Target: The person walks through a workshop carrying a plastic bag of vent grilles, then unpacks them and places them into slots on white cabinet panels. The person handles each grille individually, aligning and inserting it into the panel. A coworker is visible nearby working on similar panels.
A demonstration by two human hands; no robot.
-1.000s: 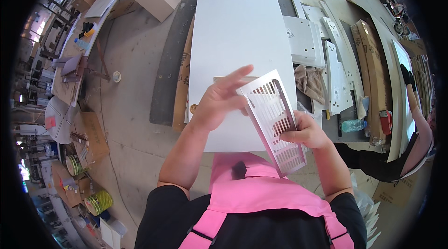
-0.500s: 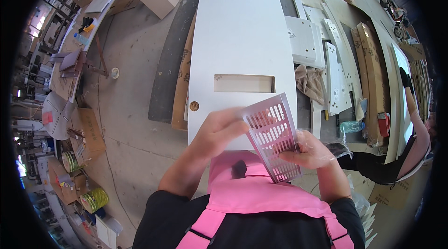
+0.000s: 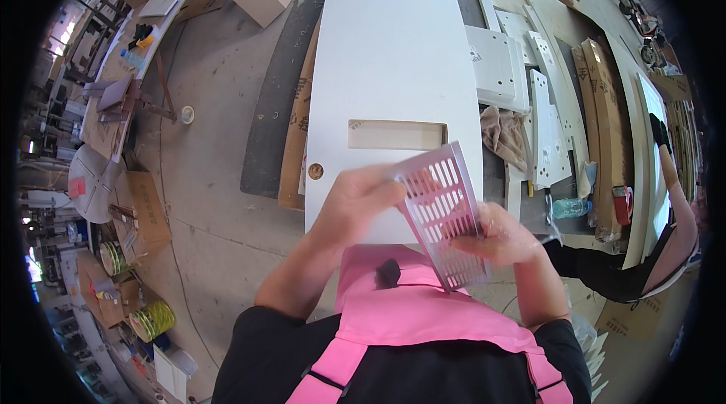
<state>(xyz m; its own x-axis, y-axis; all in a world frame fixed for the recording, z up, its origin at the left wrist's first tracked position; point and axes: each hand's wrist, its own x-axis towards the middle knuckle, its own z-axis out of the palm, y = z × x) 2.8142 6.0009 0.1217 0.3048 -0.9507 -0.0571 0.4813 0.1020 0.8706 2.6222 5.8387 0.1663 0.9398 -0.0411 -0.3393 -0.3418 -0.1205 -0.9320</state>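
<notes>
Between my hands, above the near end of a white panel (image 3: 389,48), I hold a silvery slotted vent grille (image 3: 442,211) at a tilt. My left hand (image 3: 352,203) grips its upper left edge, thumb on the face. My right hand (image 3: 503,234) holds the right edge with the thumb across the slots. Beside that hand, a strip of clear plastic film (image 3: 550,211) hangs. The panel lies flat, with a rectangular cutout (image 3: 397,135) beyond the grille and a round hole (image 3: 315,171) at its left edge.
Right of the panel lie white drilled boards (image 3: 495,67), a brown cloth (image 3: 503,135), a plastic bottle (image 3: 571,208) and a tape roll (image 3: 622,203). Another person's arm (image 3: 677,184) reaches toward a panel at far right. A workbench (image 3: 113,113) stands left.
The grille has shifted slightly upward and turned a little in my hands. The clear film by my right hand has swung and now hangs higher. Both hands keep their hold.
</notes>
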